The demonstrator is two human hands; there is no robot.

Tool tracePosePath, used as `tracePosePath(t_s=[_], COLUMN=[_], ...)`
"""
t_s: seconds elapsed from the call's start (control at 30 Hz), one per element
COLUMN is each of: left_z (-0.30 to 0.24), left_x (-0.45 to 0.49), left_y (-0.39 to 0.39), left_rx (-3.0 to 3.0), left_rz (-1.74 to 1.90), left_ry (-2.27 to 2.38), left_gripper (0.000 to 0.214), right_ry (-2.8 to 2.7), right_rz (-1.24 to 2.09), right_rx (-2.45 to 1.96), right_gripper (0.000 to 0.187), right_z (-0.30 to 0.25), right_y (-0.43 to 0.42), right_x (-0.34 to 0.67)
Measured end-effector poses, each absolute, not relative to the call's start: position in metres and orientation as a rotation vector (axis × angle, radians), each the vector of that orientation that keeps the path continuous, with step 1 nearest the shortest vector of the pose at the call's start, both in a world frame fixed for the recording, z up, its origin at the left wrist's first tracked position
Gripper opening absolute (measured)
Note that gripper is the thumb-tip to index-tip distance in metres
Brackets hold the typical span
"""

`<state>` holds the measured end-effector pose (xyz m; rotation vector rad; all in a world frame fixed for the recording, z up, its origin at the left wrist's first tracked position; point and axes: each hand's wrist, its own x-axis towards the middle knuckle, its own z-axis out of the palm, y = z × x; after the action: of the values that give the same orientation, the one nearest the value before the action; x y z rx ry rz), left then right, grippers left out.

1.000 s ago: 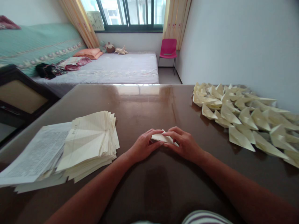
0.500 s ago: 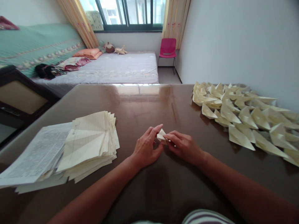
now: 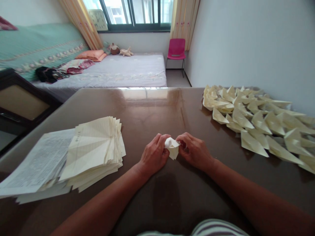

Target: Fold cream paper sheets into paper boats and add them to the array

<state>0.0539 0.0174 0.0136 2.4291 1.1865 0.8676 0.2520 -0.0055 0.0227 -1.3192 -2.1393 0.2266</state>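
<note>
Both hands meet over the middle of the dark brown table [image 3: 147, 108]. My left hand [image 3: 154, 154] and my right hand [image 3: 194, 151] each pinch one side of a small folded cream paper piece [image 3: 172, 146], held just above the tabletop between them. The fingers of both hands are curled closed on the paper. To the left lies a thick stack of creased cream sheets [image 3: 95, 150] over printed pages [image 3: 36, 164]. On the right spreads a pile of several finished folded paper shapes [image 3: 256, 123].
The table's far edge meets a bed [image 3: 118, 70] with clothes and pillows. A pink chair [image 3: 176, 50] stands by the window and curtains. A dark wooden frame [image 3: 22, 98] is at the left. A white wall runs along the right side.
The paper piece lay flat under both hands a second ago. It has since been lifted off the table and is pinched upright, opened out, between the two hands.
</note>
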Motion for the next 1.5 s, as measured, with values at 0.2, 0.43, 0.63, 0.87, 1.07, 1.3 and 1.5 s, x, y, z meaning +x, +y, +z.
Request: tracePosePath(t_s=[0.2,0.43,0.63,0.87,1.07,1.3,1.5], left_z=[0.008,0.008,0.014,0.006,0.008,0.004,0.001], left_x=[0.059,0.048,0.055,0.059,0.064,0.07,0.071], left_y=[0.017,0.031,0.024,0.029,0.026,0.025,0.023], left_rx=[2.41,2.296,2.232,2.323,2.359,2.296,2.275], left_rz=[0.849,0.804,0.792,0.694,0.645,0.665,0.67], left_ry=[1.15,1.243,1.089,1.163,1.093,1.182,1.194], left_gripper=[0.028,0.013,0.022,0.022,0.024,0.017,0.018], right_ry=[-2.134,-2.147,-2.106,-2.17,-2.225,-2.198,-2.151], right_rz=[0.384,0.383,0.472,0.436,0.19,0.167,0.236], right_rx=[-1.34,-1.454,-1.313,-1.396,-1.518,-1.54,-1.599], right_gripper=[0.008,0.018,0.018,0.021,0.01,0.007,0.011], right_z=[0.014,0.01,0.011,0.01,0.011,0.009,0.009], right_y=[-0.003,0.009,0.009,0.006,0.009,0.006,0.004], right_x=[0.252,0.266,0.263,0.256,0.247,0.241,0.241])
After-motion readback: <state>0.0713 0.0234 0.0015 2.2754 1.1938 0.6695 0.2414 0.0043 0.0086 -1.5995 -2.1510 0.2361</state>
